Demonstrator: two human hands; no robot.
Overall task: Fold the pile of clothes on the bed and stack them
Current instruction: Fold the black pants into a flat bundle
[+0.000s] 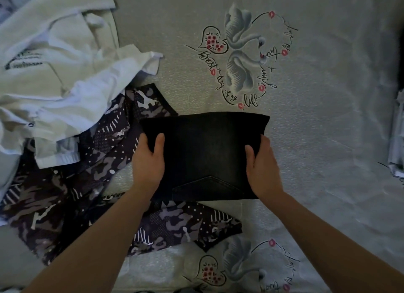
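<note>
A folded pair of black jeans point(204, 148), back pocket showing at its near edge, sits in the middle of the bed. My left hand point(147, 163) grips its left side, thumb on top and fingers tucked under. My right hand point(263, 168) grips the right side the same way. The jeans partly overlap a dark camouflage-print garment point(72, 183) that spreads out to the left and below. A heap of white and cream clothes point(54, 69) lies at the upper left.
The grey bedsheet point(328, 117) with printed swans and hearts stretches out to the right and far side. A bit of pale crumpled fabric point(396, 139) shows at the right edge.
</note>
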